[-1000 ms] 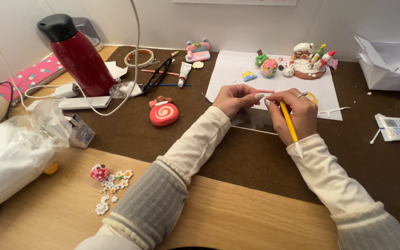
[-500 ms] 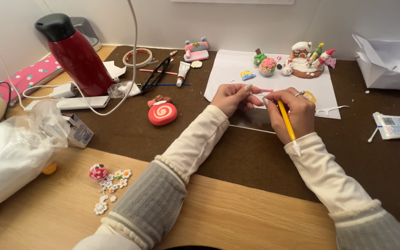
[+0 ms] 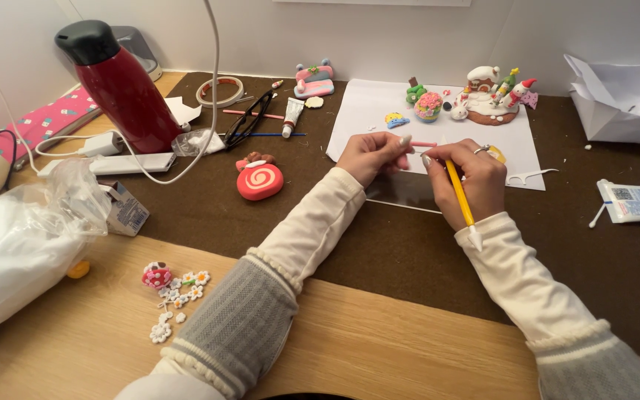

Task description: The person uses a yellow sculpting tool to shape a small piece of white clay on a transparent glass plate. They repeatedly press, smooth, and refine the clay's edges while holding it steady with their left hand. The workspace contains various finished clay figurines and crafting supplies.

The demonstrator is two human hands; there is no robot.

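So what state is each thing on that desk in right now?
left hand: pinching one end of the thin pink strip
right hand: holding the yellow tool, fingertips at the strip
red flask: upright, lid on
glasses: folded, lying flat
white tube: capped, lying down

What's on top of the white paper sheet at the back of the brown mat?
On the white paper sheet: small colourful clay figures and a decorated clay house model. The left hand and right hand cover its near edge, hiding anything beneath.
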